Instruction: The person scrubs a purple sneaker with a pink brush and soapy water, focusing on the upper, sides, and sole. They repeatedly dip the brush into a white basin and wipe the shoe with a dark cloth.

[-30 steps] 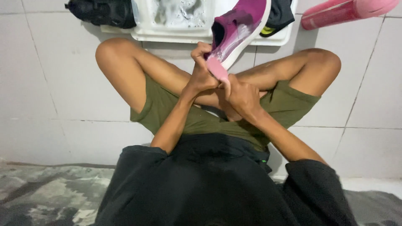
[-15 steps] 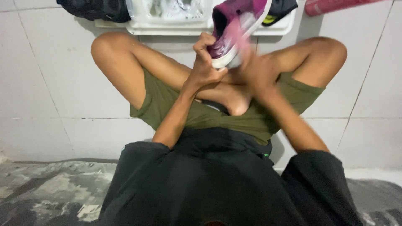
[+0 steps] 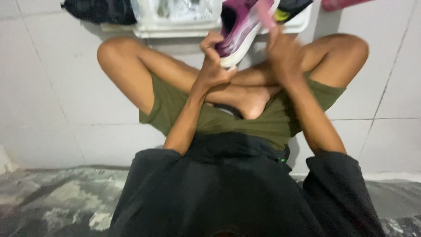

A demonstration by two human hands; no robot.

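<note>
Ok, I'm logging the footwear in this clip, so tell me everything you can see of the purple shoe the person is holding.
The purple shoe is a sports shoe with a magenta-to-purple upper, seemingly fabric, a dark opening and a pale sole edge. It is held up tilted over the crossed legs, in front of a white tub. The left hand grips its lower end; the right hand, blurred, is at its right side. Its top runs out of frame.
</note>
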